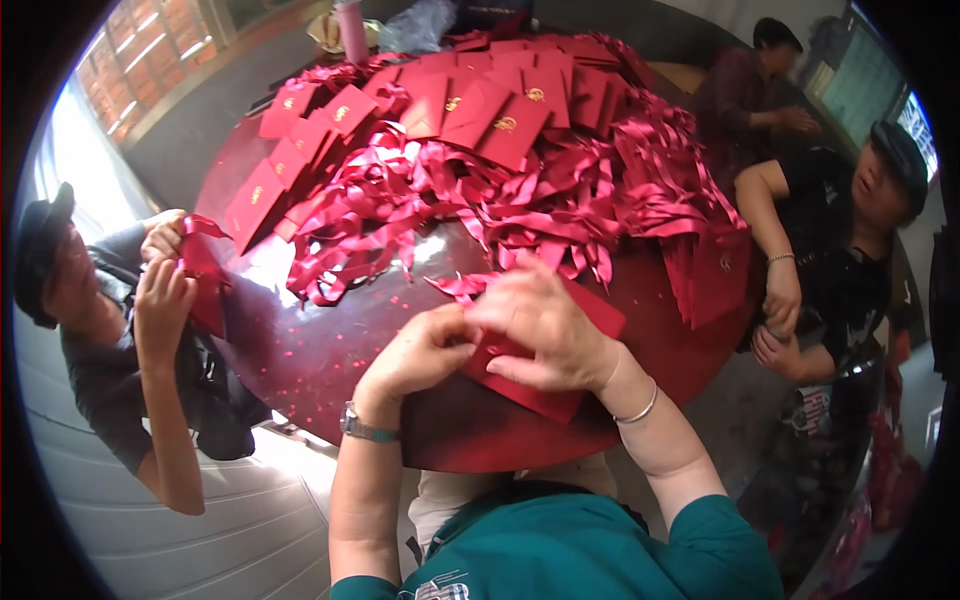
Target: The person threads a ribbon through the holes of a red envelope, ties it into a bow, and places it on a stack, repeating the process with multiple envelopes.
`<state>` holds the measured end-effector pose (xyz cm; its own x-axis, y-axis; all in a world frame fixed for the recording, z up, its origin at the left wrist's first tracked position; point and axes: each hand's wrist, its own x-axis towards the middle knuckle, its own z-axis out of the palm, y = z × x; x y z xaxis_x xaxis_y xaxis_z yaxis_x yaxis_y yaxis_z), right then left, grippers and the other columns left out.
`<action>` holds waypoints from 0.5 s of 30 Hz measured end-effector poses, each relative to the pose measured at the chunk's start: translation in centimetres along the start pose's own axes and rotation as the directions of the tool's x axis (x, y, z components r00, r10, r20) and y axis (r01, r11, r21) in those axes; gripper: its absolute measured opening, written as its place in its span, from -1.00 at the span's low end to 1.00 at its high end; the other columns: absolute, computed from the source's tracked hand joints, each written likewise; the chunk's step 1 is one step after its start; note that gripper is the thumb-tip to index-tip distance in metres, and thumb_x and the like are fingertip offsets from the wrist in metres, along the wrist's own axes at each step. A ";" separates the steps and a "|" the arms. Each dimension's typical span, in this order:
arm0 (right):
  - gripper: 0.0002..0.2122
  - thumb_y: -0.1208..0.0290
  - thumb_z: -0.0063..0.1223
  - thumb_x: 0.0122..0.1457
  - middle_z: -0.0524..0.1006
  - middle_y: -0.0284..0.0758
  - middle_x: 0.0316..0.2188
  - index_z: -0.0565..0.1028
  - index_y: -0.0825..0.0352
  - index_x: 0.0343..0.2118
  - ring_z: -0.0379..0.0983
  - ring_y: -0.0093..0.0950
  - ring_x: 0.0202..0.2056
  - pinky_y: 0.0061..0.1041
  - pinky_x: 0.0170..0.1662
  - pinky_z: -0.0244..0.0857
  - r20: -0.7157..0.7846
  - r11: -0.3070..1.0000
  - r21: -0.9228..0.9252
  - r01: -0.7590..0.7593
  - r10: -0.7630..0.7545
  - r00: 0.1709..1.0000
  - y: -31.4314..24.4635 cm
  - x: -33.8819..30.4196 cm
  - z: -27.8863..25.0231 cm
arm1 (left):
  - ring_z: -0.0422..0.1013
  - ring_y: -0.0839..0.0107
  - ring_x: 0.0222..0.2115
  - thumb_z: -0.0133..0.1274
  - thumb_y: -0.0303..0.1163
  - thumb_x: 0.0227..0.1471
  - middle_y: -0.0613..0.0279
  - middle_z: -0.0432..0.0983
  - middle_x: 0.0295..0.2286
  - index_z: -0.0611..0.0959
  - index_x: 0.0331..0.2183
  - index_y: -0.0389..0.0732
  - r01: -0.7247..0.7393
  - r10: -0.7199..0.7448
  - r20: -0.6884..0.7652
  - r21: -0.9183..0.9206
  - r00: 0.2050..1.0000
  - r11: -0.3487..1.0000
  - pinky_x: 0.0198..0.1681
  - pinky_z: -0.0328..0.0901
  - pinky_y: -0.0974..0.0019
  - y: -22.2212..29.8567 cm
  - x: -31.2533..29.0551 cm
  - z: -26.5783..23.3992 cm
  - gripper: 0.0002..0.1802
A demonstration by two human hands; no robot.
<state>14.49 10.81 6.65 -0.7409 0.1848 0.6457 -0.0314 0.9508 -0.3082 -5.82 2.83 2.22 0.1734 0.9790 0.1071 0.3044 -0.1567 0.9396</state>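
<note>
A flat red gift bag [545, 397] lies on the near part of the round table, under my hands. Its shiny red ribbon [462, 287] shows just beyond my fingers. My left hand [425, 350], with a watch on the wrist, is closed in a pinch at the ribbon, over the bag's left edge. Bent over the bag and touching its top side is my right hand [545, 328], a bangle on its wrist. Motion smears the right fingers, and they cover part of the ribbon, so what lies between them is hidden.
Red bags [505, 125] with gold emblems and a heap of loose ribbons [440, 195] cover the far table [330, 375]. A pink tumbler [350, 32] stands behind. At left a person's hands [165, 280] hold a red bag [205, 285]; two more people are at right.
</note>
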 end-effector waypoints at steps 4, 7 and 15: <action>-0.68 0.30 0.27 0.02 0.52 -0.26 -0.26 0.52 0.35 -0.19 0.43 -0.30 -0.25 -0.31 -0.04 0.28 -0.344 0.946 0.066 -0.317 0.319 0.883 2.9 -1.3 -1.8 | 0.35 0.48 -0.39 0.04 -0.70 -0.11 0.27 0.38 -0.43 0.54 -0.41 -0.33 0.051 -0.049 -0.045 0.035 0.998 0.998 -0.28 0.28 0.42 0.3 0.4 -0.2 -0.88; -0.77 0.34 0.22 0.07 0.52 -0.27 -0.34 0.53 0.38 -0.29 0.42 -0.31 -0.38 -0.31 -0.15 0.31 -0.347 0.778 0.168 -0.605 0.621 0.703 3.9 -2.2 -1.3 | 0.29 0.54 -0.39 0.02 -0.73 -0.12 0.33 0.34 -0.44 0.52 -0.44 -0.32 0.047 -0.046 -0.060 0.026 0.997 0.999 -0.30 0.23 0.45 0.3 0.4 -0.2 -0.86; -0.54 0.36 0.13 0.15 0.51 -0.14 -0.08 0.34 0.42 0.09 0.44 -0.21 -0.03 -0.32 0.03 0.29 0.094 0.725 0.087 -0.684 0.677 0.730 5.2 -3.7 -0.6 | 0.36 0.40 -0.40 0.00 -0.73 -0.19 0.21 0.38 -0.46 0.51 -0.42 -0.36 -0.010 0.026 -0.104 0.148 0.994 0.989 -0.30 0.27 0.37 0.7 0.3 0.1 -0.83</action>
<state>17.43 15.19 3.12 -0.6249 0.7555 0.1967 0.4255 0.5409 -0.7255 -5.40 3.00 2.89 0.0831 0.9828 0.1647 0.4381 -0.1844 0.8798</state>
